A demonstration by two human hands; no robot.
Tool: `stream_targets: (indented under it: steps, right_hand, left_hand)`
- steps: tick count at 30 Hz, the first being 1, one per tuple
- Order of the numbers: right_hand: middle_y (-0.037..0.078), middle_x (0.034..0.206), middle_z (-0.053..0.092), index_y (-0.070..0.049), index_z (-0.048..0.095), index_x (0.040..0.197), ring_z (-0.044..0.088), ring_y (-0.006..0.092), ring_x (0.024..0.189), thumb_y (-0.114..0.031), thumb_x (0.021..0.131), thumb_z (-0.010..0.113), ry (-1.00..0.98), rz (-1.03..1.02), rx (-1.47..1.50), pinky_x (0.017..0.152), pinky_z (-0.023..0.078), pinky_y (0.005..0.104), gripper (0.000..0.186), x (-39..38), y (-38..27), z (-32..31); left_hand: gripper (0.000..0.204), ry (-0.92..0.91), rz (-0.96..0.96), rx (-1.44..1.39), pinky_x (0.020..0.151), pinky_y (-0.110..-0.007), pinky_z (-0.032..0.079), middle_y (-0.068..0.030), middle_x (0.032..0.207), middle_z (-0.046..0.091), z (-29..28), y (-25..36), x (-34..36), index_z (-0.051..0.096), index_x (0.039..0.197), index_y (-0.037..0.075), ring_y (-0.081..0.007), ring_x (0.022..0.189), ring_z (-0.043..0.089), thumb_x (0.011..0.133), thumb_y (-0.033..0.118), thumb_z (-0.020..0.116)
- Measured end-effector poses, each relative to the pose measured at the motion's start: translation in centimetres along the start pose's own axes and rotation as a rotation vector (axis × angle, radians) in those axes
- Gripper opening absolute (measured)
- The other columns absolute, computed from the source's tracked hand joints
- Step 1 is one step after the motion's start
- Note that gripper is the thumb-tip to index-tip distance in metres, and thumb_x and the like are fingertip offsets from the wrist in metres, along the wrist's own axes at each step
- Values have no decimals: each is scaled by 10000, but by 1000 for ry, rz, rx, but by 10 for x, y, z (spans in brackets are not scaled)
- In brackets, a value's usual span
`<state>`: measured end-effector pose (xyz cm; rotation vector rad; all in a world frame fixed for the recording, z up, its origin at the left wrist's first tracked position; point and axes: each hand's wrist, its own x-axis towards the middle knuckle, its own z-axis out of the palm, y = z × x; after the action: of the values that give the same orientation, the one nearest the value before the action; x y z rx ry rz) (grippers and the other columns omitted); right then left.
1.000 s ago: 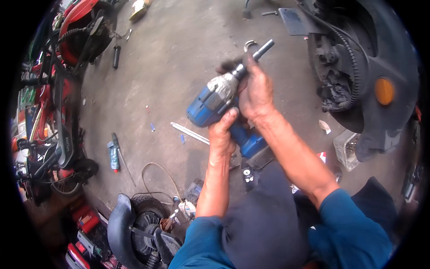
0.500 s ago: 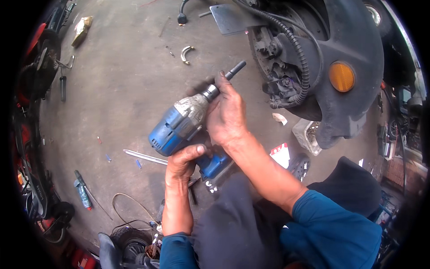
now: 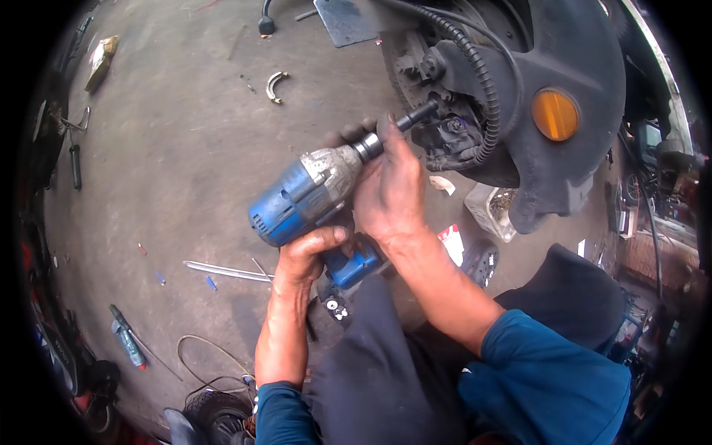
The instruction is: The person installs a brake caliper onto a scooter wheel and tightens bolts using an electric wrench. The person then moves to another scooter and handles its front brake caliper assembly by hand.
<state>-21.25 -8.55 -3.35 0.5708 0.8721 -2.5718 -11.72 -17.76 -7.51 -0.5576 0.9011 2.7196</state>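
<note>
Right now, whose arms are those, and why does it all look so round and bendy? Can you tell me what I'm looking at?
There's no robot here, just a person's two bare hands. The camera is worn on the person's head and looks down; its very wide lens makes straight edges bend.

The left hand has its grip on the handle of a blue and grey power tool. The right hand is around its narrow front end. The tip points toward a dark vehicle with an orange reflector; I can't tell whether they touch.

On the grey floor lie a small curved piece, a long silver bar and a whitish tub with things inside.
</note>
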Motion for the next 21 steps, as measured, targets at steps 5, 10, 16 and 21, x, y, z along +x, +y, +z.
stream_targets:
  steps: [5,10,16,21]
  right_hand:
    - [109,853,561,-46,513,892,585,263,865,-307,946,489,-5,-19,45,841,474,429,268,7,-6,2]
    - [108,860,569,-47,521,899,587,267,879,-304,945,492,-19,-30,39,858,472,431,263,13,-8,-3]
    - [101,900,619,-61,560,917,602,290,919,-307,950,467,-226,-3,251,915,450,448,266,14,-14,1]
    - [120,925,631,-51,560,937,606,282,948,-307,960,435,-193,-43,266,921,440,438,285,20,-15,9]
  left_hand:
    - [427,-22,3,12,545,-319,469,-93,684,571,3,4,10,561,1035,-46,-188,538,543,638,84,646]
    - [424,-48,-3,23,552,-317,473,-92,697,577,4,8,16,566,1032,-42,-192,551,551,639,84,659]
    - [346,-26,38,341,716,-301,514,-54,861,641,-18,35,11,622,1013,2,-159,764,612,678,14,705]
    - [347,12,6,380,642,-289,513,-67,794,624,11,61,20,611,998,-10,-169,657,601,662,47,675]
